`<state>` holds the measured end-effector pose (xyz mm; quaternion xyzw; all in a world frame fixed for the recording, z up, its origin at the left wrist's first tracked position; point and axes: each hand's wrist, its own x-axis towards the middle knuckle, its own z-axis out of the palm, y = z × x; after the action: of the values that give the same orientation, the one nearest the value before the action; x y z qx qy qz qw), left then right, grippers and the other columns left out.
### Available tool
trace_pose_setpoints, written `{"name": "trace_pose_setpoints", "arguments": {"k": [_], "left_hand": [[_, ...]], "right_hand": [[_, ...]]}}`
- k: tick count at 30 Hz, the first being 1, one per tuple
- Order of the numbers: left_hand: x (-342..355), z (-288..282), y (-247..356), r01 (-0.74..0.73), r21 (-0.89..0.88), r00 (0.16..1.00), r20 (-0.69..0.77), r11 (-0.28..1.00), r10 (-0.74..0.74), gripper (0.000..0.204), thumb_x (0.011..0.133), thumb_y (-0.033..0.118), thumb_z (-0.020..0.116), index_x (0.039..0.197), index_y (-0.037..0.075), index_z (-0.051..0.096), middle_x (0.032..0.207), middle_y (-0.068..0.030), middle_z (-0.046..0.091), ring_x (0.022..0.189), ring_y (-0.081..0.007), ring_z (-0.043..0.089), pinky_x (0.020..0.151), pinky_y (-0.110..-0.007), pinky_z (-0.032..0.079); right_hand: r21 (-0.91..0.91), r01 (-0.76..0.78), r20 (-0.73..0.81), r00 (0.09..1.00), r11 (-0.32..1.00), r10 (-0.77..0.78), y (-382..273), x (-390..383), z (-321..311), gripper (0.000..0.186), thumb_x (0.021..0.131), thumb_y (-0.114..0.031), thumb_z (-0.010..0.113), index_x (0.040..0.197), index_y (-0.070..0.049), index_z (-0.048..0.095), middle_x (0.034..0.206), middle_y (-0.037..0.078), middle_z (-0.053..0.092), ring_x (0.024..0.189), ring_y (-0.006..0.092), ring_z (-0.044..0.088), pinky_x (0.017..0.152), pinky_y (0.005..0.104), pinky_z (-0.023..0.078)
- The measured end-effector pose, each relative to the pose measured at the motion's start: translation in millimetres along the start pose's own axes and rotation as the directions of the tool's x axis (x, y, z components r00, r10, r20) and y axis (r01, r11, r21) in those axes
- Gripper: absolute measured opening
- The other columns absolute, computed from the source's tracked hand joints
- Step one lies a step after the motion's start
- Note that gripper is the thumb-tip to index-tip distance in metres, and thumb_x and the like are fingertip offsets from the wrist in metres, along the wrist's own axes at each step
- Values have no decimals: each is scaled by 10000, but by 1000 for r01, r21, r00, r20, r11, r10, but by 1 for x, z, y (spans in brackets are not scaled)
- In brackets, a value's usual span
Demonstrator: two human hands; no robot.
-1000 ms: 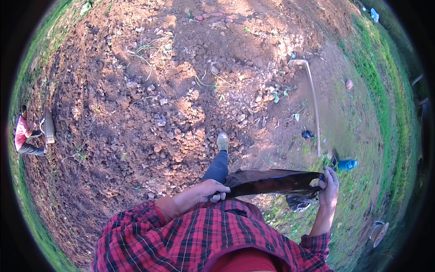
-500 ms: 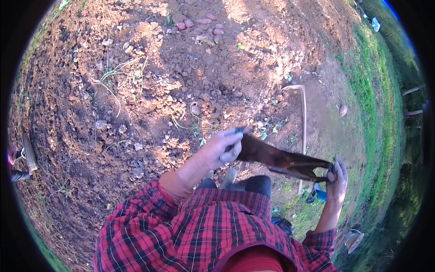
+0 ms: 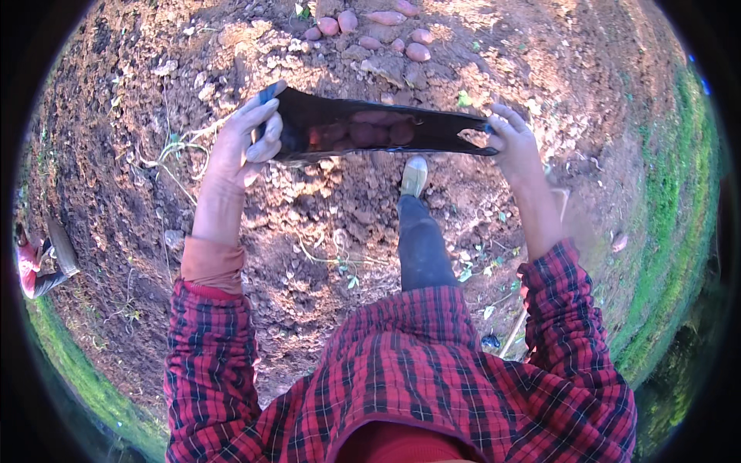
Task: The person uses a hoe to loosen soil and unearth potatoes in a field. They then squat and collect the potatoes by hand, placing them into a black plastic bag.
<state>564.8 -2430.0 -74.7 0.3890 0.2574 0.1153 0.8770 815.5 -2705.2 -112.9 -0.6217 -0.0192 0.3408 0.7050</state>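
Note:
Both my arms reach forward and hold a black bag (image 3: 309, 123) stretched sideways between my hands. My left hand (image 3: 245, 139) grips its left end, where a bit of blue shows at the fingers. At the other end, my right hand (image 3: 509, 143) is closed on the bag beside a gap like a handle opening. Several reddish sweet potatoes (image 3: 370, 133) show within the bag's dark middle. Beyond it, more sweet potatoes (image 3: 417, 52) lie loosely grouped on the soil.
Rough brown soil with clods surrounds me. My shoe (image 3: 414, 176) is planted just below the bag. Cut vines (image 3: 174, 150) lie left and in the middle. Part of a wooden handle (image 3: 513, 336) shows by my right sleeve. Grass borders the right; another person (image 3: 29, 266) is far left.
Both hands have carried the black bag forward and left, toward the sweet potatoes on the ground. One leg has stepped forward. The long-handled tool is now mostly behind my right arm.

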Motion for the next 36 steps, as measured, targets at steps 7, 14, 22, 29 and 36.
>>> {"name": "trace_pose_setpoints", "arguments": {"k": [7,14,22,29,36], "left_hand": [[132,-63,12,109,-225,917,-352,968,-186,326,884,60,435,1209,70,427,597,-59,531,344,-55,341,324,-160,276],[196,-20,34,153,-216,896,-380,964,-227,434,895,60,399,1321,66,313,566,-50,498,319,-40,276,310,-153,236],[233,-71,34,-100,-520,983,-185,848,2,492,926,125,333,1358,-18,148,528,-67,535,298,-71,387,293,-196,330],[248,-93,58,63,-555,984,-104,830,-144,613,875,18,341,1382,57,-2,537,-178,538,272,-99,378,247,-200,329],[264,-90,82,282,-396,939,-75,874,-336,624,876,61,420,1389,59,64,525,-138,537,282,-68,354,274,-168,273]], "right_hand": [[-367,-236,121,947,900,298,54,221,64,263,812,-87,573,1071,-45,551,843,57,591,695,96,567,551,203,411],[-955,294,296,938,38,180,68,431,-10,413,791,-335,573,1153,-141,523,1042,161,597,1000,285,556,871,355,426],[-839,400,334,914,-368,232,215,525,23,588,724,-187,622,1265,-166,391,1145,167,531,1051,330,509,885,379,418],[-995,-67,-47,972,80,231,187,498,57,692,693,-349,634,1280,-89,377,1137,194,514,931,324,570,725,402,500],[-453,-7,682,641,891,352,49,340,210,798,613,-412,679,1253,-27,397,1231,145,454,1098,276,487,923,380,400]]}}
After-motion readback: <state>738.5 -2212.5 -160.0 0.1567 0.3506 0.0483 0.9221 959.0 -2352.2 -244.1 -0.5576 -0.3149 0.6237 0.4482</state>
